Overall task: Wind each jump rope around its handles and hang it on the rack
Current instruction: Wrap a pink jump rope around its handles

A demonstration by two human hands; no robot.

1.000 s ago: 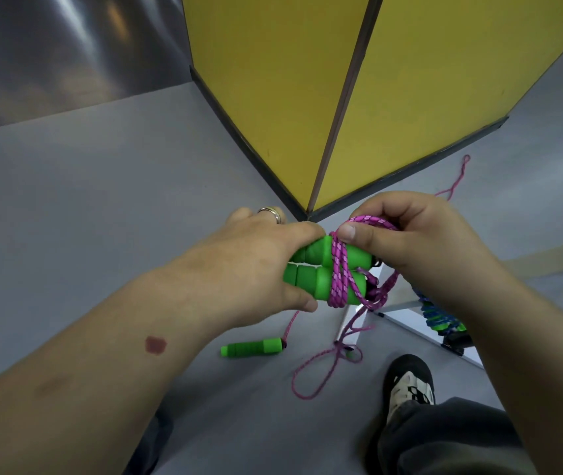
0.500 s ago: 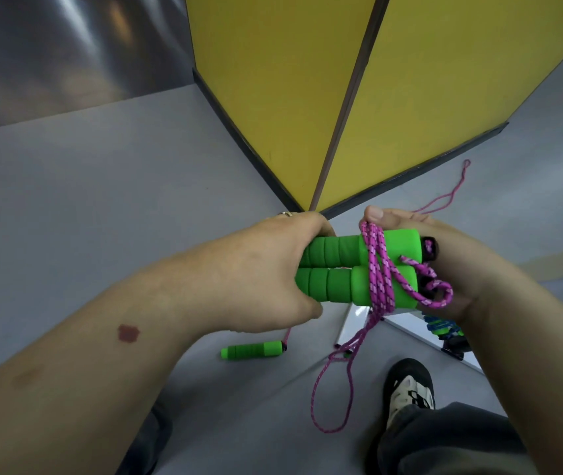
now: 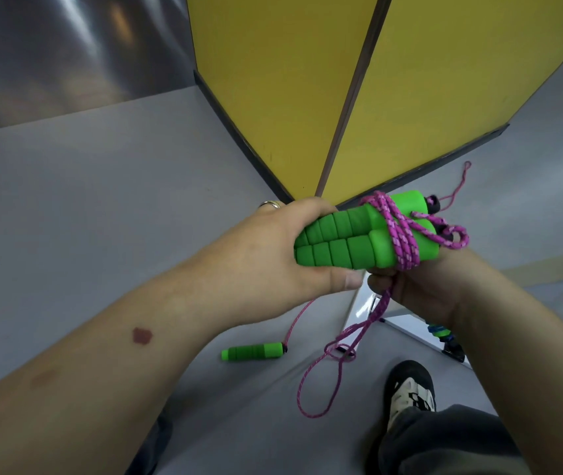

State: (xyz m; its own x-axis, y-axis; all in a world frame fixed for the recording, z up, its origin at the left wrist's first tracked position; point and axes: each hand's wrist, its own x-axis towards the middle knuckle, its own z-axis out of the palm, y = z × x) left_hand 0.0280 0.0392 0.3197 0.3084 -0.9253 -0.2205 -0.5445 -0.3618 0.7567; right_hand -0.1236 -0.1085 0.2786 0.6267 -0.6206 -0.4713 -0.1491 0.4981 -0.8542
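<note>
Two green foam handles [image 3: 345, 240] lie side by side in my left hand [image 3: 273, 255], which grips their ribbed ends. A pink speckled rope [image 3: 401, 234] is wound several times round their smooth ends. Under the handles, my right hand [image 3: 417, 289] pinches the rope where it leaves the coils. From there the rope hangs in a loose loop [image 3: 321, 382] down to the floor. A white rack [image 3: 365, 303] stands on the floor below my hands, mostly hidden by my right arm.
A second jump rope's green handle [image 3: 252, 351] lies on the grey floor, its pink rope trailing away. Yellow panels [image 3: 307, 90] stand in front. A blue-green wound rope [image 3: 439, 332] shows by the rack. My shoe [image 3: 410, 389] is at lower right.
My right hand has dropped from behind the handles to beneath them, drawing the rope down. The handles have tilted up to the right. More rope hangs toward the floor.
</note>
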